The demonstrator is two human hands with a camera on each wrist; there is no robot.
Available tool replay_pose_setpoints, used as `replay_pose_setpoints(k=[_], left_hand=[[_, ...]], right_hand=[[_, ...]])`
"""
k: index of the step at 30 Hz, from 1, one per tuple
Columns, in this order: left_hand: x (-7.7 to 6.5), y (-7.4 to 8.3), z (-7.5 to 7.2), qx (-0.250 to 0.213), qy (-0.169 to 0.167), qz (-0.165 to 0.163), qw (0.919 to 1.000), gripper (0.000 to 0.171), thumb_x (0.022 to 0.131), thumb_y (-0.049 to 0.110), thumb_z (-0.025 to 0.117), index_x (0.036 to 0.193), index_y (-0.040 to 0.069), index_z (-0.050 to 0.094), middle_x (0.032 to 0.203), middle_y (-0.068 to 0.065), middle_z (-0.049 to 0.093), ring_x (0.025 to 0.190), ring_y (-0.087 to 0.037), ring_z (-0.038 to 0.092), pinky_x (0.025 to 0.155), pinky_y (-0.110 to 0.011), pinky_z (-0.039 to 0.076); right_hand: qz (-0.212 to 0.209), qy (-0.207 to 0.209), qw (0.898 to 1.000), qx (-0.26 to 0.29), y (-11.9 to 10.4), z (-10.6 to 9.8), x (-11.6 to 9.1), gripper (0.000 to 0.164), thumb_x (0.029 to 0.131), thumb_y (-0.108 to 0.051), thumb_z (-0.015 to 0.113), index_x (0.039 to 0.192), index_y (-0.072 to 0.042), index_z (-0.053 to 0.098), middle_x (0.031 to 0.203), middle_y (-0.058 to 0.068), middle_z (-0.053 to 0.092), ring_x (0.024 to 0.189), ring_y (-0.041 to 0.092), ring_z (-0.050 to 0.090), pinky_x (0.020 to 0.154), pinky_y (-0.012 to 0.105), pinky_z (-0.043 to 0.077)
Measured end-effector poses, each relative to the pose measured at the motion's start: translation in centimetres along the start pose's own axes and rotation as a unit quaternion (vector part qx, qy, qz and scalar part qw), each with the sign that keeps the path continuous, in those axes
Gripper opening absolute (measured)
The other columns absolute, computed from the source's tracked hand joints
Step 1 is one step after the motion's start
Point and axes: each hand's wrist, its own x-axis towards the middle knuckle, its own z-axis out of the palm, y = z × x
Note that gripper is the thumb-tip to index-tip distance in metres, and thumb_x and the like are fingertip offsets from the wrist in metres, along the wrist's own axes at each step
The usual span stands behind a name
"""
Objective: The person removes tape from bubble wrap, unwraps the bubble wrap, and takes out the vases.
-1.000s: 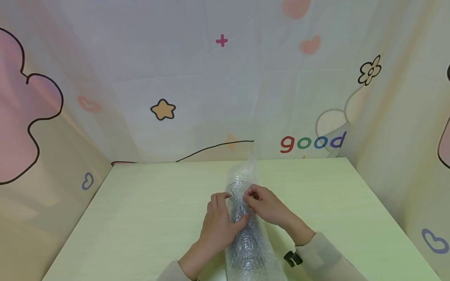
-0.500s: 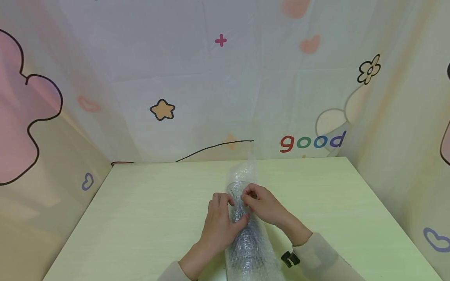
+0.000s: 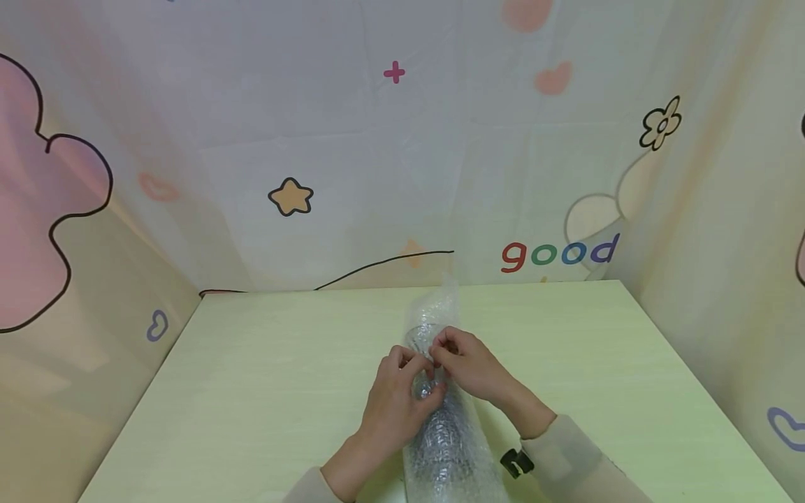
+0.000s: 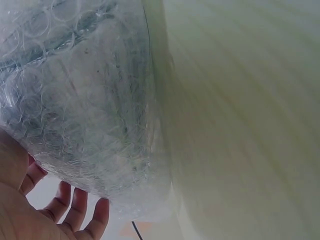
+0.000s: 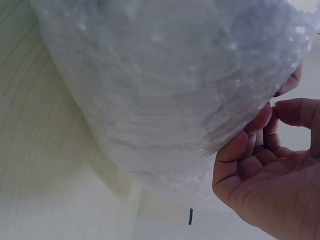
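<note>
A long bundle of clear bubble wrap (image 3: 445, 443) lies lengthwise at the near middle, with something shiny and grey inside whose kind is hidden by the bubbles. My left hand (image 3: 395, 402) grips over its left side, index finger and thumb bent toward each other on top. In the left wrist view, the left fingertips (image 4: 102, 207) sit along the edge of the wrap (image 4: 95, 115). From the right, my right hand (image 3: 474, 367) pinches at the upper surface with thumb and index finger. The right wrist view has those fingertips (image 5: 287, 107) close together beside the wrap (image 5: 155, 95).
The bundle rests on a pale yellow-green table (image 3: 270, 370). A loose, flattened end of the wrap (image 3: 437, 304) reaches toward the table's far edge. Printed cloth (image 3: 339, 140) hangs behind and at both sides. A black clip (image 3: 517, 462) shows by the right sleeve.
My left index finger has curled inward over the bundle, nearer the right fingertips. The right hand has shifted slightly left and away from me. The bundle stays put.
</note>
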Motion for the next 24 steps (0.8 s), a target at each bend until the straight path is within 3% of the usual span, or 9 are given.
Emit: replay_pose_setpoints(k=[15, 24], left_hand=[[-0.07, -0.08, -0.18, -0.002, 0.031, 0.033, 0.999, 0.023, 0.084, 0.025, 0.086, 0.098, 0.018, 0.068, 0.106, 0.002, 0.059, 0.079, -0.011, 0.054, 0.065, -0.021, 0.047], [-0.09, 0.02, -0.33, 0.007, 0.032, 0.039, 0.9987, 0.029, 0.084, 0.025, 0.085, 0.105, 0.013, 0.068, 0.111, 0.001, 0.063, 0.089, -0.013, 0.065, 0.071, -0.024, 0.055]], right_hand=[[0.007, 0.009, 1.0, 0.005, -0.56, 0.6, 0.3, 0.013, 0.105, -0.016, 0.056, 0.1, -0.006, 0.062, 0.086, 0.006, 0.062, 0.074, 0.017, 0.057, 0.064, 0.028, 0.049], [0.012, 0.01, 1.0, 0.012, -0.8, 0.77, 0.34, 0.014, 0.105, -0.017, 0.056, 0.1, -0.005, 0.063, 0.088, 0.007, 0.063, 0.072, 0.017, 0.055, 0.064, 0.028, 0.048]])
